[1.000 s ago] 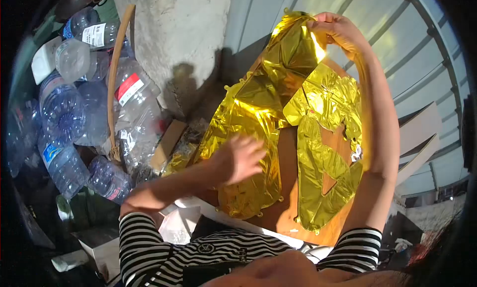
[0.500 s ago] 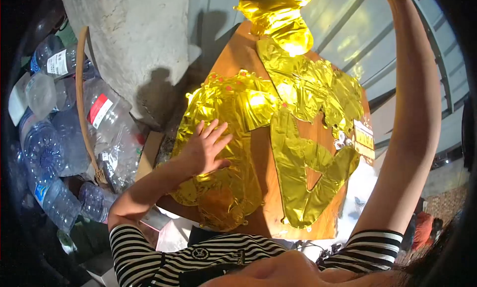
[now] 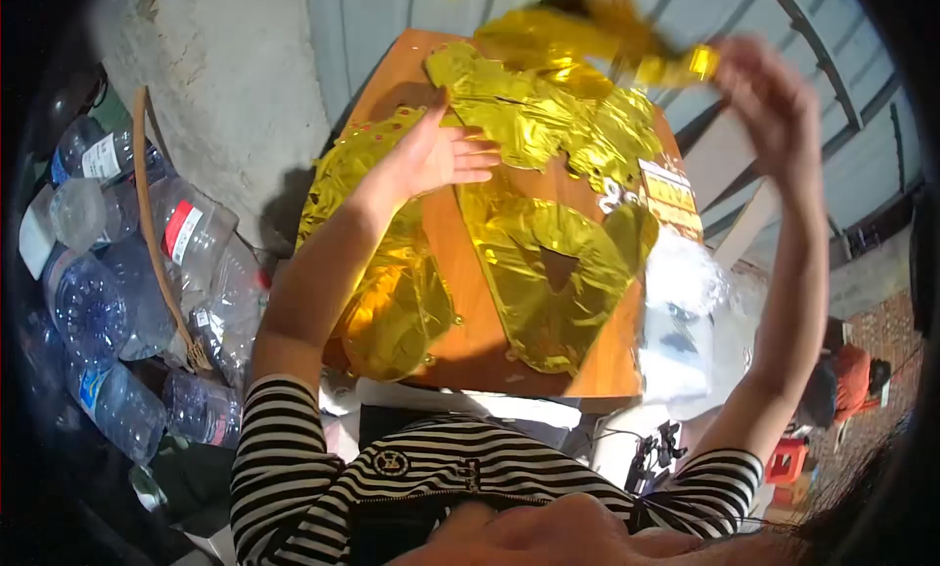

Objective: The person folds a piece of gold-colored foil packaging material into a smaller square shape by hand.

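Gold foil sheets cover much of a wooden table [image 3: 470,346]. My left hand [image 3: 441,155] is above the foil on the left side [image 3: 392,272], fingers spread and holding nothing. At the upper right, my right hand [image 3: 769,91] grips the end of a gold foil piece [image 3: 587,47], blurred by motion, which stretches leftward over the table's far end. A flat foil shape with a small triangular opening [image 3: 548,243] lies at the middle right. Small red dots show on the left foil's upper edge.
Clear plastic bottles [image 3: 88,302] are piled at the left, with a curved wooden stick [image 3: 152,213] across them. A printed card [image 3: 669,194] and clear plastic wrap [image 3: 685,277] lie at the table's right edge. A red stool [image 3: 786,460] stands at the lower right.
My right hand has come down into view with the gold foil piece, which has swung right. My left hand has moved up and right, away from the left foil's middle. The view has shifted.
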### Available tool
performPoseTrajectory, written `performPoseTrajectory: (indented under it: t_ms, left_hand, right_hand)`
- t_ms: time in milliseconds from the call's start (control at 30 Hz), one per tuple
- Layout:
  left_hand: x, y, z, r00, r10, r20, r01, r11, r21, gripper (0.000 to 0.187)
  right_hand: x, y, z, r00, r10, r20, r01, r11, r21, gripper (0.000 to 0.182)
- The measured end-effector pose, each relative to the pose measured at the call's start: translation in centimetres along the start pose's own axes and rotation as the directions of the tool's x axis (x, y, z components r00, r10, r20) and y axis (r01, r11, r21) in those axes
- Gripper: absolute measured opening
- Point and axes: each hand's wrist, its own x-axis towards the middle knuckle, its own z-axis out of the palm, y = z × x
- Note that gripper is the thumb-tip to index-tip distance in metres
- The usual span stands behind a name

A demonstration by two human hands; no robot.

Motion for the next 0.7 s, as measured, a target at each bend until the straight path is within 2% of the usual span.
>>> performPoseTrajectory:
  t_ms: [33, 67, 100, 133, 167, 200, 233, 267, 300, 367, 400, 467, 500, 567, 633, 700]
  left_hand:
    - [1.6, -0.6, 0.7, 0.995, -0.031, 0.098, 0.051, 0.976, -0.214, 0.121]
    - [2.8, -0.9, 2.1, 0.997, -0.072, 0.027, 0.077, 0.965, -0.252, 0.122]
    - [4.5, -2.3, 1.6, 0.993, -0.033, 0.114, 0.067, 0.949, -0.309, 0.111]
    - [5.4, -2.7, 2.1, 0.992, -0.055, 0.112, 0.084, 0.958, -0.274, 0.098]
    - [6.0, -3.1, 2.8, 0.991, -0.076, 0.107, 0.100, 0.965, -0.241, 0.085]
    - [6.6, -3.9, 3.2, 0.990, -0.081, 0.113, 0.106, 0.967, -0.233, 0.085]
    - [7.2, -4.6, 3.4, 0.990, -0.101, 0.095, 0.113, 0.985, -0.134, 0.079]
    - [7.8, -5.6, 3.4, 0.990, -0.121, 0.074, 0.123, 0.992, -0.033, 0.073]
    - [8.5, -6.7, 3.2, 0.989, -0.124, 0.077, 0.126, 0.992, -0.022, 0.073]
    - [9.5, -9.0, 2.5, 0.990, -0.106, -0.094, 0.130, 0.944, 0.304, 0.063]
    - [9.7, -9.5, 2.6, 0.990, -0.104, -0.096, 0.129, 0.942, 0.310, 0.063]
    - [9.7, -10.2, 2.8, 0.943, -0.157, -0.294, 0.275, 0.866, 0.418, 0.057]
    - [9.0, -9.8, 4.3, 0.940, -0.161, -0.301, 0.282, 0.863, 0.420, 0.057]
    - [8.1, -9.2, 7.0, 0.890, -0.116, -0.441, 0.342, 0.809, 0.478, 0.057]
    - [10.0, -10.4, 4.7, 0.903, -0.118, -0.412, 0.326, 0.814, 0.482, 0.053]
    - [10.4, -10.4, 5.0, 0.949, 0.086, -0.304, 0.155, 0.713, 0.684, 0.040]
  right_hand:
    - [-3.2, -2.9, 0.4, 0.994, 0.026, 0.103, -0.013, 0.992, -0.124, 0.017]
    - [-6.6, -4.5, 2.5, 0.907, 0.408, 0.105, -0.365, 0.637, 0.678, 0.004]
    - [-9.0, -4.8, 2.4, 0.990, -0.013, 0.138, 0.017, 1.000, -0.025, 0.013]
    - [-12.6, -4.2, 3.9, 0.949, -0.136, 0.283, 0.227, 0.920, -0.320, 0.015]
    - [-17.0, -3.6, 5.3, 0.912, -0.097, 0.398, 0.229, 0.927, -0.299, 0.018]
    - [-19.1, -5.1, 6.0, 0.931, -0.088, 0.355, 0.179, 0.956, -0.233, 0.022]
    - [-20.9, -6.5, 7.2, 0.947, -0.077, 0.311, 0.133, 0.978, -0.162, 0.026]
    - [-23.5, -6.7, 8.6, 0.939, -0.063, 0.339, 0.138, 0.969, -0.204, 0.027]
    - [-26.1, -6.4, 10.4, 0.931, -0.048, 0.363, 0.146, 0.958, -0.248, 0.028]
    - [-30.3, -6.4, 14.1, 0.954, -0.010, 0.299, 0.084, 0.969, -0.234, 0.030]
    - [-31.7, -6.4, 15.8, 0.972, -0.015, 0.235, 0.069, 0.973, -0.222, 0.032]
    - [-32.5, -7.3, 16.8, 0.975, 0.015, 0.220, 0.036, 0.973, -0.226, 0.033]
    - [-32.8, -7.6, 17.3, 0.977, 0.045, 0.209, 0.004, 0.973, -0.232, 0.034]
    - [-33.4, -7.6, 18.0, 0.980, 0.067, 0.190, -0.027, 0.978, -0.208, 0.035]
    - [-33.2, -7.6, 18.0, 0.980, 0.082, 0.181, -0.044, 0.979, -0.201, 0.035]
    - [-33.8, -7.4, 18.6, 0.974, 0.089, 0.210, -0.050, 0.981, -0.186, 0.035]
